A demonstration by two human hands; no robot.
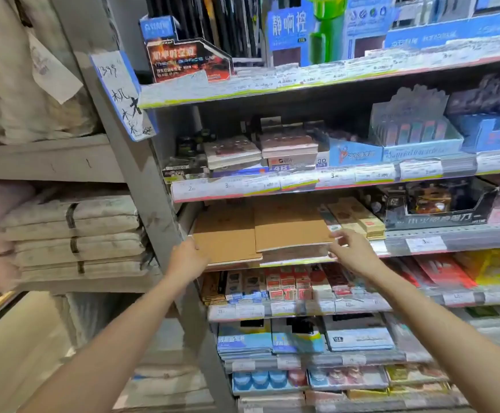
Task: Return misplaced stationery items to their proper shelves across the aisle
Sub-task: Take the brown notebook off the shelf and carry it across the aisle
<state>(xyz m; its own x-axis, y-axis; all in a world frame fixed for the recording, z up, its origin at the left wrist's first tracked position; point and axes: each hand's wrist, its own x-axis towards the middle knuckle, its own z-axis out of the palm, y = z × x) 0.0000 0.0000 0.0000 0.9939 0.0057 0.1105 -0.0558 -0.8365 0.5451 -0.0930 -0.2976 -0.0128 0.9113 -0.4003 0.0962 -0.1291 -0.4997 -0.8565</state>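
Both hands squaring kraft notebooks on the middle shelf.

Nearest, two bare forearms reach in. The left hand (186, 259) holds the left edge of the left notebook stack (226, 244), fingers curled on it; the right hand (353, 251) hovers with fingers loosely spread beside the right notebook stack (290, 226), holding nothing, probably to nudge it flush. Both stacks lie flat on the shelf (451, 238). Beyond, a black display box (439, 210) holds small packaged goods; higher up, a blue carton (415, 141) holds upright packs.
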